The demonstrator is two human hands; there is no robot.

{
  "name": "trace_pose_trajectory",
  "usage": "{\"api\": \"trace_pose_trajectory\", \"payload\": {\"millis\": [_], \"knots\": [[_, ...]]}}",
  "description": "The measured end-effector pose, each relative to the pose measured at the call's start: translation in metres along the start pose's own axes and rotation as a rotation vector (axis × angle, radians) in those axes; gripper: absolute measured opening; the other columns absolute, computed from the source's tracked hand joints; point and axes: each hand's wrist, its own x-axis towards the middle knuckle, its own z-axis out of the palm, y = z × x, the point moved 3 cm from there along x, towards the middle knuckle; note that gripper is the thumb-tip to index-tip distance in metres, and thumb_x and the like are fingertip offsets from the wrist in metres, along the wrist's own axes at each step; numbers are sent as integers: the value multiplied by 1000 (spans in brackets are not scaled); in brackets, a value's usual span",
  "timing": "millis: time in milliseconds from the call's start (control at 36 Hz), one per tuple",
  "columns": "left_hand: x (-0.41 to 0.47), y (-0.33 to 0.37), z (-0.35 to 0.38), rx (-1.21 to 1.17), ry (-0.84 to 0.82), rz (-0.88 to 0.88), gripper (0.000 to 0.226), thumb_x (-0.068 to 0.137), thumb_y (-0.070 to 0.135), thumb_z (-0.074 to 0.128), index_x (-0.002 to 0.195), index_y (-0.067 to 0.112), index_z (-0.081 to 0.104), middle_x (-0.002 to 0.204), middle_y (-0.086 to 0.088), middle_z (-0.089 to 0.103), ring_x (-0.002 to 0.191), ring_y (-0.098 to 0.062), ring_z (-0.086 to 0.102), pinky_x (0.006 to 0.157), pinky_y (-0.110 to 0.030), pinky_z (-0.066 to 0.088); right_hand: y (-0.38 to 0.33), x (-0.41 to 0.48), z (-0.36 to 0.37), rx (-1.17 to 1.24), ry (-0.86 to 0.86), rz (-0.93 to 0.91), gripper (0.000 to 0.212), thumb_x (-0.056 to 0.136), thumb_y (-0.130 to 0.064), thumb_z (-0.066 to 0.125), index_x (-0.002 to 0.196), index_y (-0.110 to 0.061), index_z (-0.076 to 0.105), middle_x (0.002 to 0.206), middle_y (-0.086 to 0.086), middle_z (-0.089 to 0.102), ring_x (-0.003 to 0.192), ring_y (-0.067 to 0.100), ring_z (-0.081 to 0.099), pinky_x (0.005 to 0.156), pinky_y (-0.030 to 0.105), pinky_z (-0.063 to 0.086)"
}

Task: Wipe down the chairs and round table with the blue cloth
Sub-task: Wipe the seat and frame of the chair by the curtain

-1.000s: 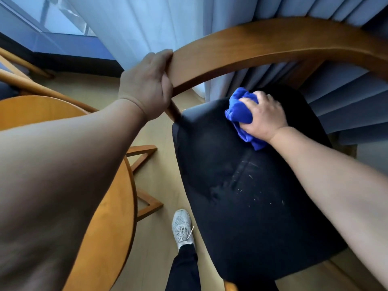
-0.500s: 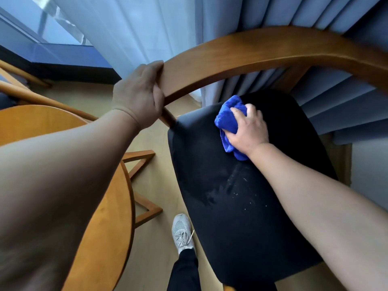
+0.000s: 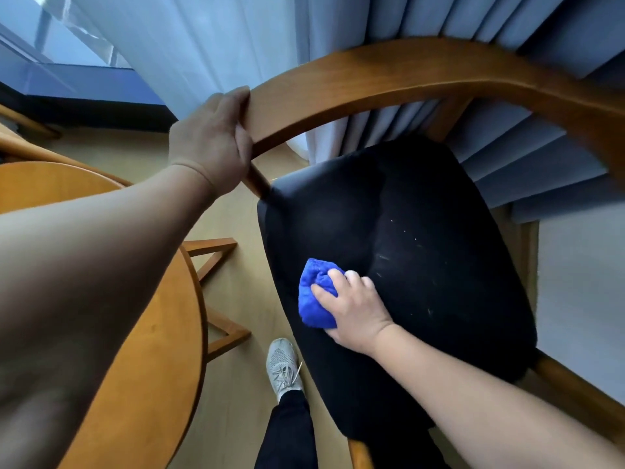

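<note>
A wooden chair with a curved backrest rail [image 3: 389,79] and a black padded seat [image 3: 422,258] stands in front of me. My left hand [image 3: 211,140] grips the left end of that rail. My right hand [image 3: 355,308] presses a bunched blue cloth [image 3: 314,296] onto the seat near its left front edge. Pale specks and smears show on the seat to the right of the cloth. The round wooden table [image 3: 152,384] lies at the lower left, largely hidden by my left forearm.
Grey and white curtains [image 3: 236,38] hang close behind the chair. The table's wooden base struts [image 3: 220,292] stick out on the floor between table and chair. My foot in a grey shoe [image 3: 282,367] stands by the seat's front edge. Another chair's wooden rail [image 3: 20,143] shows at far left.
My right hand has dragged the blue cloth from the back of the seat toward its left front edge. My left hand has kept its grip on the backrest rail.
</note>
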Motion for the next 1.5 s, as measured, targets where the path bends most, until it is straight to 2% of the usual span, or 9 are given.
{"api": "trace_pose_trajectory", "payload": {"millis": [222, 417, 556, 611, 695, 889, 1000, 1167, 1500], "knots": [[-51, 24, 10, 4, 75, 357, 47, 82, 12, 49, 128, 0, 50, 132, -22, 48, 123, -38, 40, 110, -46, 27, 30, 15, -25, 186, 81, 96, 82, 46, -32, 83, 120, -21, 49, 125, 22, 52, 89, 41, 59, 70, 46, 53], [-113, 37, 76, 41, -232, 352, 50, 72, 9, 51, 120, 5, 61, 126, -15, 57, 121, -32, 47, 110, -44, 30, 104, 60, -64, 221, 223, 167, 56, 68, -45, 64, 115, -15, 67, 129, 18, 55, 108, 45, 55, 84, 55, 49], [-126, 40, 121, 71, -453, 181, 54, 73, 18, 52, 125, 4, 58, 131, -15, 56, 121, -34, 51, 106, -40, 32, 116, 69, -58, 16, 13, 211, 87, 72, -64, 67, 147, -34, 35, 160, 6, 15, 143, 45, 12, 112, 64, 12], [-129, 42, 134, 87, -504, 159, 56, 75, 17, 54, 129, 4, 54, 136, -16, 51, 126, -34, 48, 107, -42, 32, 107, 66, -49, -16, -15, 223, 95, 68, -68, 68, 149, -35, 31, 160, 10, 9, 142, 46, 11, 111, 62, 16], [-137, 48, 147, 77, -530, 135, 62, 78, 16, 58, 138, 8, 44, 148, -12, 37, 136, -30, 35, 112, -40, 23, 102, 63, -37, 19, 88, 214, 76, 64, -51, 77, 132, -25, 54, 145, 17, 39, 121, 47, 41, 88, 56, 45], [-150, 51, 170, 80, -643, 47, 69, 90, 24, 40, 151, 21, 8, 158, 1, -7, 145, -14, -3, 117, -28, 5, 116, 61, -41, 17, 139, 84, 67, 54, -25, 79, 119, -22, 62, 128, 17, 53, 94, 41, 54, 68, 46, 51], [-149, 53, 172, 62, -686, 14, 69, 91, 24, 38, 151, 20, 5, 158, 1, -9, 145, -14, -6, 116, -29, 4, 158, 38, -55, -29, 111, 98, 64, 55, -22, 78, 118, -21, 65, 125, 16, 55, 88, 40, 55, 66, 44, 51], [-145, 53, 172, 47, -760, 12, 71, 90, 21, 39, 151, 16, 3, 158, -3, -12, 145, -17, -9, 117, -30, 2, 227, -6, -74, -34, 115, 424, 68, 59, -18, 82, 124, -19, 63, 132, 19, 50, 98, 46, 55, 77, 48, 51], [-142, 56, 170, 70, -863, 21, 81, 83, 14, 41, 150, 11, -3, 157, -5, -17, 145, -21, -11, 118, -36, 5, 212, 2, -72, 10, 283, 623, 62, 70, -20, 69, 131, -18, 56, 141, 16, 43, 107, 47, 48, 89, 48, 44]]}}
